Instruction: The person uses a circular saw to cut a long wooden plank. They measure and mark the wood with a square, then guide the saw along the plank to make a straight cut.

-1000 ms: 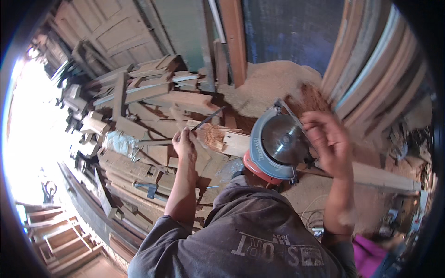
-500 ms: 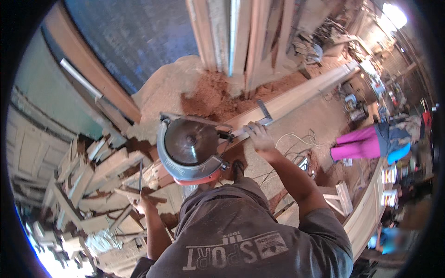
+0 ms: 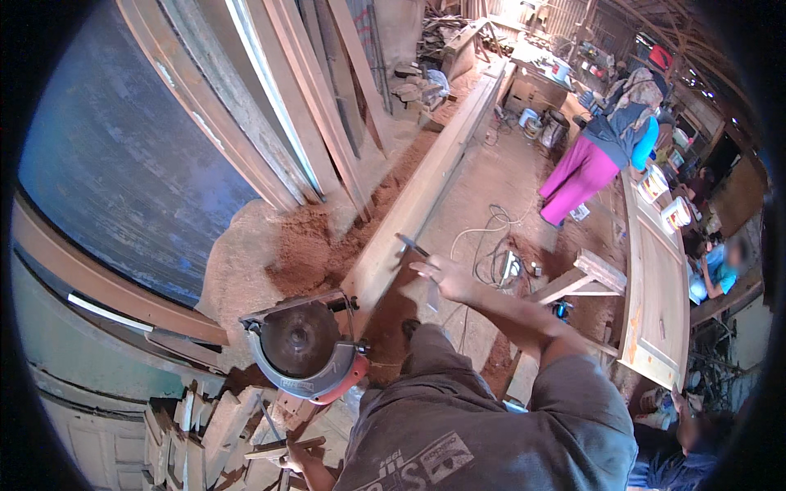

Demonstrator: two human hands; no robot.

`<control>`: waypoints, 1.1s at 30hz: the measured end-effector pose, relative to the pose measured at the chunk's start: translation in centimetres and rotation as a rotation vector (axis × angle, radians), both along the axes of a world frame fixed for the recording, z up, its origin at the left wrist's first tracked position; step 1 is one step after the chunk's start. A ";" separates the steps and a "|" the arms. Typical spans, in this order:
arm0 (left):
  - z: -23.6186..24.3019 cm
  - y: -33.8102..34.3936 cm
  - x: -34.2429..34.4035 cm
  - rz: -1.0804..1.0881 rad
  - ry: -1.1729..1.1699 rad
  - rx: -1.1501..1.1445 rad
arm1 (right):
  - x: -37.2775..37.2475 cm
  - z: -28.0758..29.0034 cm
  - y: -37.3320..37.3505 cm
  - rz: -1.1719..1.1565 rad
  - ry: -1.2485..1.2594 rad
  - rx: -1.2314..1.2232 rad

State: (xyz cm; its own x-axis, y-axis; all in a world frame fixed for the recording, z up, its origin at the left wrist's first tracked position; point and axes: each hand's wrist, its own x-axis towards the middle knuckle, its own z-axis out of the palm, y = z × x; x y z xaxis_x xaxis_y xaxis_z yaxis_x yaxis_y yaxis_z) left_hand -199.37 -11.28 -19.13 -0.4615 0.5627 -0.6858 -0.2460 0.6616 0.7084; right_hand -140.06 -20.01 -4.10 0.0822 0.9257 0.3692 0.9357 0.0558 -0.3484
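Observation:
A metal square (image 3: 410,245) with a dark blade is gripped in my right hand (image 3: 449,278), its silvery part pointing down below the fingers. Beside that hand, apart from it, runs a long wooden beam (image 3: 426,188). My left hand (image 3: 304,461), low in the picture, is closed around a wooden strip (image 3: 282,448); a thin bar rises next to it, and whether the two are joined I cannot tell. Between my hands stands a circular saw (image 3: 299,335), its round blade facing up inside a grey guard with a red body underneath.
Scrap wood (image 3: 196,434) is piled at the lower left. Tall boards (image 3: 270,106) lean at the far left, above sawdust (image 3: 307,254). Cables (image 3: 494,225) lie on the floor. A person in magenta trousers (image 3: 580,172) bends near a wooden door panel (image 3: 655,319); others are at far right.
My view has turned toward the right. My right hand has lifted the square off the beam and drawn it back rightward. My left hand still grips the wooden strip.

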 end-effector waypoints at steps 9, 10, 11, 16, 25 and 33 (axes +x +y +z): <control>-3.3 1.7 -2.3 -0.029 -0.040 -0.049 | -7.2 -5.6 -16.2 -0.883 0.370 0.269; -4.0 1.9 -2.5 -0.032 -0.046 -0.059 | -6.8 -7.6 -18.1 -0.971 0.498 0.214; -4.6 1.5 -4.1 0.003 -0.024 -0.057 | -9.4 -1.3 -15.5 -1.066 0.611 0.044; -6.2 2.9 -3.2 -0.030 -0.047 -0.091 | -3.2 -8.7 -24.4 -1.217 0.366 0.357; -7.4 2.1 -2.8 0.054 -0.052 -0.126 | -1.2 -1.9 -22.7 -1.199 0.486 0.275; -6.3 -3.8 4.5 -0.008 0.193 -0.133 | 7.3 -0.9 -20.3 -1.189 0.759 -0.060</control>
State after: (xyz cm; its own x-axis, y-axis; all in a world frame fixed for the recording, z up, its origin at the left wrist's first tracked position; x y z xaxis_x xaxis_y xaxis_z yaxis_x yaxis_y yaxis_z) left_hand -194.85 -15.07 -25.42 -0.5872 0.4775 -0.6536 -0.1082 0.7539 0.6480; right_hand -132.79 -40.36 -5.03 0.9722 0.1767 -0.1535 -0.0002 -0.6553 -0.7554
